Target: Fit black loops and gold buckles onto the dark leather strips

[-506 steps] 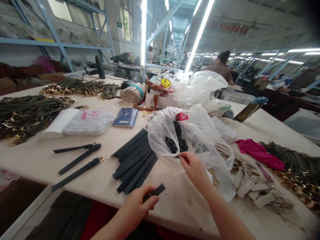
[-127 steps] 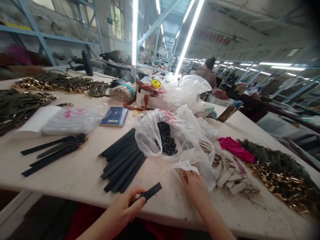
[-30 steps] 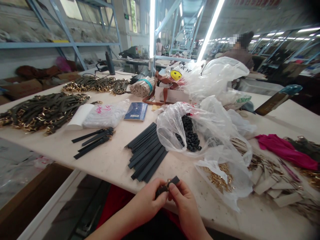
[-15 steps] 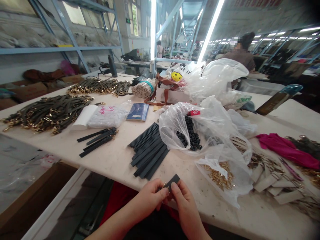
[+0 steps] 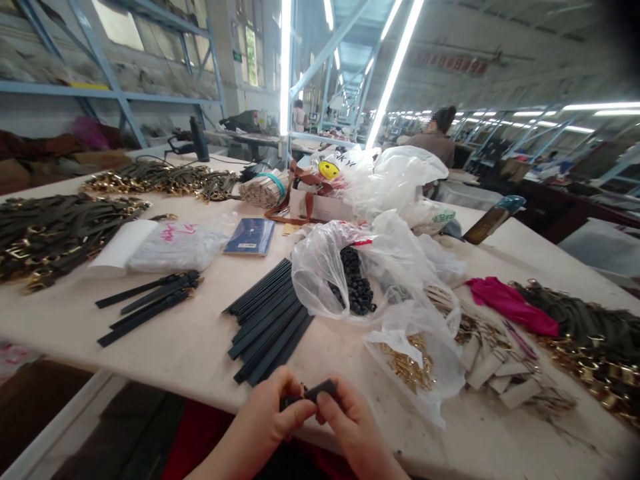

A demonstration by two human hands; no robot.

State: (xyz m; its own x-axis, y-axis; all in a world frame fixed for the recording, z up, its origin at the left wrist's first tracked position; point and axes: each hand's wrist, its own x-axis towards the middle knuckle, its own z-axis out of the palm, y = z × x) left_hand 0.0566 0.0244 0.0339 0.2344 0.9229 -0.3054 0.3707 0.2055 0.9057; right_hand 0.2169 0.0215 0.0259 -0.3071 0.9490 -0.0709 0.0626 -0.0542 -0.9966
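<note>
A dark strap is pinched between both of my hands at the table's front edge. My left hand closes on its left part, where a small bit of gold metal shows by the fingers. My right hand grips the right end with thumb and fingers. Just beyond them a fanned stack of dark straps lies flat. To the right, a clear plastic bag holds small gold metal pieces. Behind it, another clear bag holds small black loops.
Several dark straps with metal ends lie to the left, near a blue booklet and a white packet. Heaps of buckled straps cover the far left. Beige straps and a magenta cloth lie right. A person is behind the table.
The view has turned to the right, so the table's things sit further left. My hands still hold the strap, which has tilted flatter, with the left fingers now covering more of it.
</note>
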